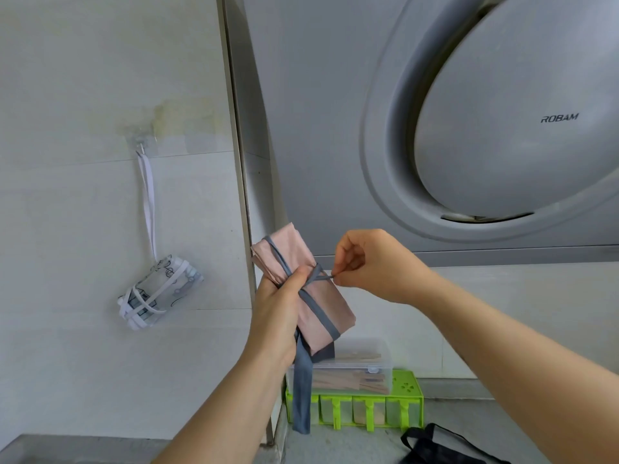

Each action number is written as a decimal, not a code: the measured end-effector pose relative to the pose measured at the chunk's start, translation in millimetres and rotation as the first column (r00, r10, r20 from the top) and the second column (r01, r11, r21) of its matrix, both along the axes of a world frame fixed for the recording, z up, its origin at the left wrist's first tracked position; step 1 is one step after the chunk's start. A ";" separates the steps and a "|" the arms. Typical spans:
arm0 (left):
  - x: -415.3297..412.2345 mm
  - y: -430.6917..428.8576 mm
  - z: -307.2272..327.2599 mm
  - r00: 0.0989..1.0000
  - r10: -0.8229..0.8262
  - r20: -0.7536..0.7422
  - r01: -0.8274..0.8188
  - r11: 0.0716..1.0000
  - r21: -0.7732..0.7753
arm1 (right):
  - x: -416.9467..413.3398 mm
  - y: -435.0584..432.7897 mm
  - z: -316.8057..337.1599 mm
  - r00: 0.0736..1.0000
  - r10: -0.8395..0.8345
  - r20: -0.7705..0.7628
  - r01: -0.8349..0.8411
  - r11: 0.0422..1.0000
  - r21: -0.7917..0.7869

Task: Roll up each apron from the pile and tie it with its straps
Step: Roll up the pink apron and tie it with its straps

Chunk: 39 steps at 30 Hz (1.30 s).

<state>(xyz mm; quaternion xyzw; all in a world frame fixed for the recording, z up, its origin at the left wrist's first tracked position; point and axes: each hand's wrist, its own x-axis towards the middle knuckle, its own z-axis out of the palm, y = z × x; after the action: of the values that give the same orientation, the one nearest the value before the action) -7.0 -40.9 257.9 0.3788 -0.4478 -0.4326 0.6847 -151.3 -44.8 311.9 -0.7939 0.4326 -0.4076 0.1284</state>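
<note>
Head view: the work is held in the air at centre frame, in front of a range hood (502, 128).
Task item: pink apron roll (330, 304), centre frame, tilted, upper end toward the wall corner. A grey strap (318, 310) is wound round it and crossed at mid-length.
Left hand (278, 316): fingers curled round the roll from the left, thumb pressed on the strap crossing.
Right hand (371, 266): thumb and forefinger pinched together on a short strap end just right of the crossing, other fingers curled in.
Step, judged: drawing the knot tight.
Risk 1: the thumb lifts before the knot bites, so the wraps slacken and the roll opens.
Risk 2: the short end slips from the pinch, leaving the knot loose.
Risk 3: the long strap tail hanging at lower centre catches the clear plastic box (355, 366) or the green rack (405, 390) beneath.
Count, aprons: three. One pink, in hand. One white printed roll (160, 293), tied, hanging from a wall hook (142, 144) at left. One black apron (435, 443), unrolled, lower right.
Count, hands: two.
Count, other: one hook, one box, one rack.
</note>
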 end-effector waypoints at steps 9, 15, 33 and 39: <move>8.7 0.1 -3.6 0.980 -0.198 -0.006 0.197 0.972 0.128 | -10.6 -9.8 -16.5 0.949 -0.172 -0.265 0.107 0.964 -0.242; 16.3 2.9 1.7 0.960 -0.267 0.080 0.252 0.953 0.167 | -1.1 -3.1 -17.1 0.972 0.070 0.224 -0.161 0.894 0.419; 87.5 30.0 -7.5 0.583 -0.319 0.747 0.243 0.946 0.214 | 33.6 -5.4 -47.9 0.886 0.097 0.453 -0.294 0.874 0.388; 99.0 25.3 2.2 0.586 0.040 0.810 0.096 0.988 -0.118 | 42.6 2.8 -56.4 0.852 0.192 0.487 -0.391 0.852 0.349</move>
<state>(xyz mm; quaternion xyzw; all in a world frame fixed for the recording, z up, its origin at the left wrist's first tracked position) 92.0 -15.6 260.1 0.4746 -0.7472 -0.1890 0.4252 -108.7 -42.0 255.5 -0.6908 0.3438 -0.4418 0.4576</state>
